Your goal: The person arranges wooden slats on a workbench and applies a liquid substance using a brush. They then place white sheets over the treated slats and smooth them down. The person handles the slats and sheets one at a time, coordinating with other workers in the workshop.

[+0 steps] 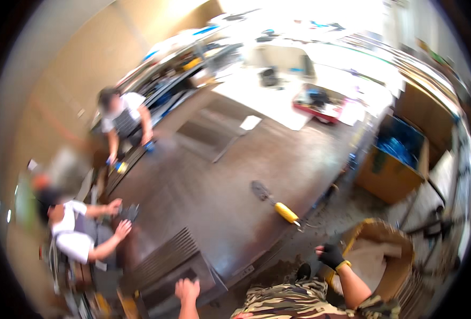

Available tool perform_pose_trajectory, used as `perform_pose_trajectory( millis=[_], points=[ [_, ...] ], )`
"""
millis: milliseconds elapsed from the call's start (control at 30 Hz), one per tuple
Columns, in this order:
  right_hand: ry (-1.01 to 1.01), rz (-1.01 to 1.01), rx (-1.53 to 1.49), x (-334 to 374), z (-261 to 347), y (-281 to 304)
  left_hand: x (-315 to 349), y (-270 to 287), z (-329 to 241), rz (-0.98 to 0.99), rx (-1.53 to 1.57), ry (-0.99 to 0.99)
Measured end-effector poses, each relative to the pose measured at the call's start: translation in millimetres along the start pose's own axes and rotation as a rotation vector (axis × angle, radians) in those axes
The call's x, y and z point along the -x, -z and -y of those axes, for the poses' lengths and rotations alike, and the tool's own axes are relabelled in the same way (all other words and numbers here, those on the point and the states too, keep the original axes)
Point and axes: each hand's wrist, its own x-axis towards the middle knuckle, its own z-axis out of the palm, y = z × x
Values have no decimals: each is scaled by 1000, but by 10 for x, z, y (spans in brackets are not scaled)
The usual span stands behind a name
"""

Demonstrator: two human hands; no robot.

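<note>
My left hand [187, 290], bare, is curled into a loose fist over the front edge of the table, beside a flat dark metal panel [185, 282]. Whether anything sits in its fingers is hidden. A ribbed dark metal piece [166, 252] lies just beyond that panel. Out to the right, away from the table, my right hand [331, 257] wears a black fingerless glove with a yellow cuff. Its fingers are bent inward near a round cardboard bin, and I cannot make out anything in them. A yellow-bodied angle grinder [286, 212] with a dark disc rests on the table between my hands.
The large metal table [235, 223] bears flat sheets [209, 130] and a red box [320, 109] farther off. Two people work along its left side. On the right stand a cardboard box [387, 178] lined with blue plastic and the round cardboard bin [406, 271].
</note>
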Motion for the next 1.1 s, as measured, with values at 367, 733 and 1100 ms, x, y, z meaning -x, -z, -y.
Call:
perform_pose_trajectory(
  millis=[367,733,1100],
  points=[
    [456,-324,448,-453,902,57,177,-197,-1849,-243,374,-658],
    [714,16,797,-1006,2052,-682,-284,-382,-2437,-317,484,-648],
    [940,339,900,-1471,2113,-901,-361,-417,-2489,-338,586,-587]
  ],
)
